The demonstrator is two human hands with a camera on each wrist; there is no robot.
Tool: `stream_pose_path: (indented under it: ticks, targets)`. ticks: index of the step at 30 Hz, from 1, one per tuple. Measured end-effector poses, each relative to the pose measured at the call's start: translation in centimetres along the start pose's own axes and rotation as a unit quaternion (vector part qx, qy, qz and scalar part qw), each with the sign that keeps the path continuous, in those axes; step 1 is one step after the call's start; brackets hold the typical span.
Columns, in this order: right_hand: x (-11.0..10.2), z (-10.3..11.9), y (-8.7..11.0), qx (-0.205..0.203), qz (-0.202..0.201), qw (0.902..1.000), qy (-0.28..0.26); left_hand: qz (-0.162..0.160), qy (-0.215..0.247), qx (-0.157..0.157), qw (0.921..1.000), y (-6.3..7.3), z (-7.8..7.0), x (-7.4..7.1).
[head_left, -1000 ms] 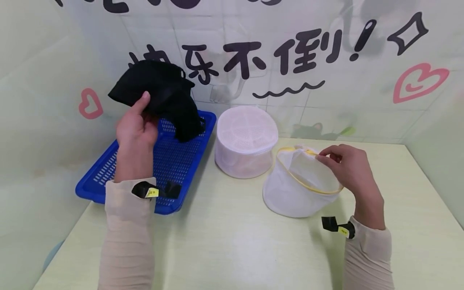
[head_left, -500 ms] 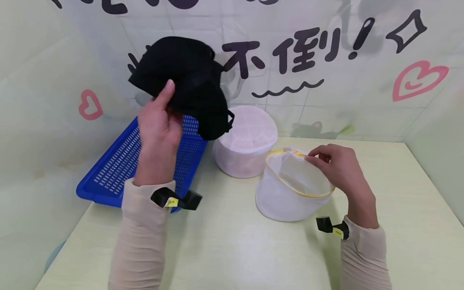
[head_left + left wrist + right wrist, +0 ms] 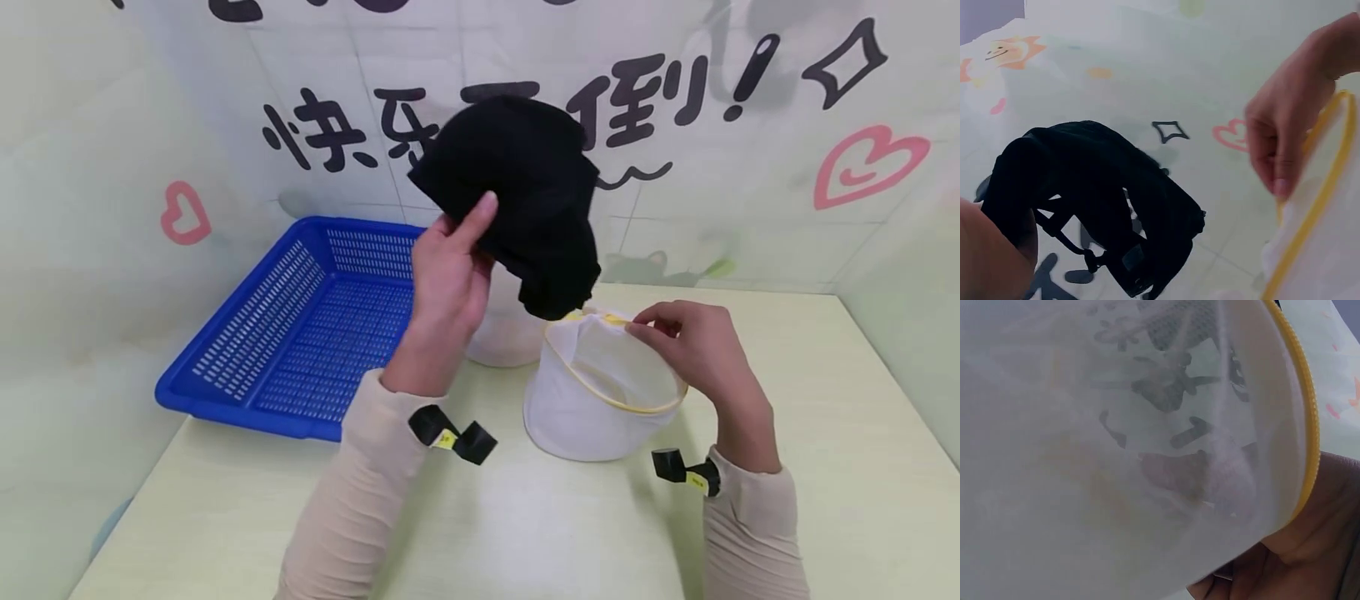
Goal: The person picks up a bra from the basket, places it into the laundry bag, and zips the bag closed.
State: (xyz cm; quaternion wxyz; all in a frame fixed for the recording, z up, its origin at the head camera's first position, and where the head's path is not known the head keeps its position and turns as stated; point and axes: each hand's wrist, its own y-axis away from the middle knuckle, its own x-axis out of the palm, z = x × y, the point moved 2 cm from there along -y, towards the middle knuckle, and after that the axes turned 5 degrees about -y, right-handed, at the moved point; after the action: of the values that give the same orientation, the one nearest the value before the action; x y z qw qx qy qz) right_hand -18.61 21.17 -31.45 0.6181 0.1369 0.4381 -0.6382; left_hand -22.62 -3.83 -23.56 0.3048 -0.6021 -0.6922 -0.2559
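The left hand (image 3: 450,279) pinches a soft black strapped cloth item (image 3: 521,171), held aloft near a round white mesh bag with yellow zip (image 3: 577,418); the right hand (image 3: 693,344) pinches the bag's edge, apparently to steady its open mouth.

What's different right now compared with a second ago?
The left hand has carried the black cloth item rightward, away from the blue basket and towards the yellow-rimmed white bag. The right hand and that bag shifted slightly left. Both hands kept their holds; the basket stayed put.
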Motion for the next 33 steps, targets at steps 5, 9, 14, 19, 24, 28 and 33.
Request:
stream_pose_path:
  ticks: [5,9,14,19,24,28,33]
  targets:
    - [0.2,0.0,-0.1,0.000,-0.002,1.0000,-0.002,0.020,0.003,0.015,0.9997,0.5,2.8,-0.1]
    - [0.3,-0.1,-0.2,0.003,-0.003,1.0000,-0.002,0.048,-0.009,0.026,0.9985,1.2,4.9,-0.4]
    - [0.2,-0.3,-0.2,-0.008,-0.015,0.9998,0.014,0.110,-0.060,0.038,0.9914,2.1,6.8,-1.4]
    - [0.1,-0.4,-0.1,-0.002,-0.020,0.9997,0.017,0.173,-0.135,0.067,0.9733,2.4,7.5,-2.6]
    - [-0.1,-0.6,0.0,0.005,-0.026,0.9996,0.010,0.235,-0.252,0.100,0.9334,2.2,7.2,-3.8]
    - [-0.3,-0.7,0.0,0.008,-0.033,0.9994,0.010,0.285,-0.317,0.118,0.8971,2.0,6.6,-4.6]
    - [-0.4,-0.8,0.0,0.018,-0.038,0.9988,0.024,0.330,-0.384,0.134,0.8519,1.9,6.1,-5.1]
